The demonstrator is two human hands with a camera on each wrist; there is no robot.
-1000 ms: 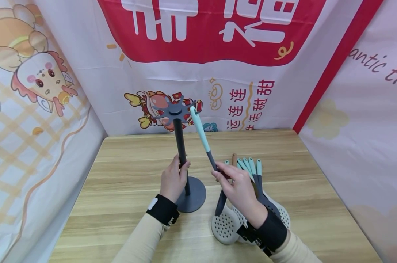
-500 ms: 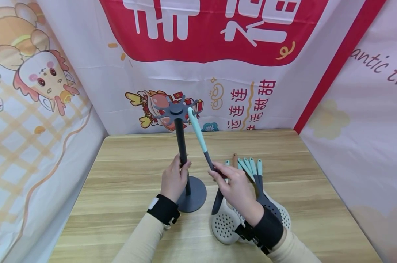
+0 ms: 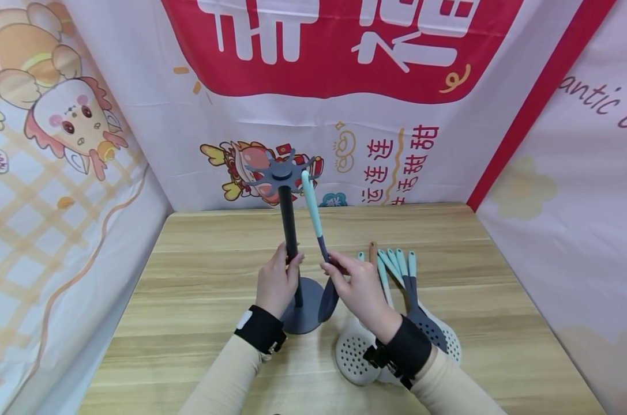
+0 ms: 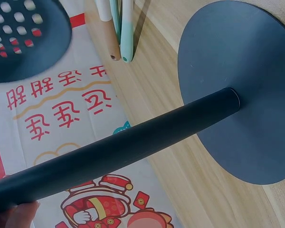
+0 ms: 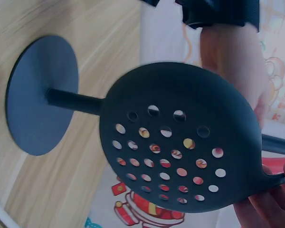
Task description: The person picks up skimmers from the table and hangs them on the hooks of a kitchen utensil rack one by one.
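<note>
Skimmer (image 3: 315, 222) pinched between the thumb and fingers of my right hand (image 3: 360, 288), near the middle of the frame: I grip its dark neck just by the head, with the turquoise handle rising above my fingers. My left hand (image 3: 278, 283), a little left of centre, is wrapped round the upright pole of a dark stand (image 3: 287, 222). The handle's tip overlaps one of the curved hooks (image 3: 281, 170) at the stand's top; I cannot tell whether it touches. The skimmer's dark, round, perforated head hangs below my right fingers, and in the right wrist view it fills the middle.

Black bands circle both my wrists, over beige sleeves. Below my left hand, the stand's round base (image 3: 304, 311) sits flat on the wood-grain tabletop (image 3: 199, 334).

Right of centre, partly behind my right hand and wrist, other utensils lie close together: a pale perforated spoon (image 3: 356, 353) towards the bottom, a dark slotted turner (image 3: 428, 329) farther right, several turquoise handles and one brown handle (image 3: 372, 253).

Beyond the tabletop, a white cloth with a red panel (image 3: 323, 78) fills the top of the frame. A cartoon figure (image 3: 66, 124) is printed on the cloth at upper left, brown lettering (image 3: 596, 99) at upper right.
</note>
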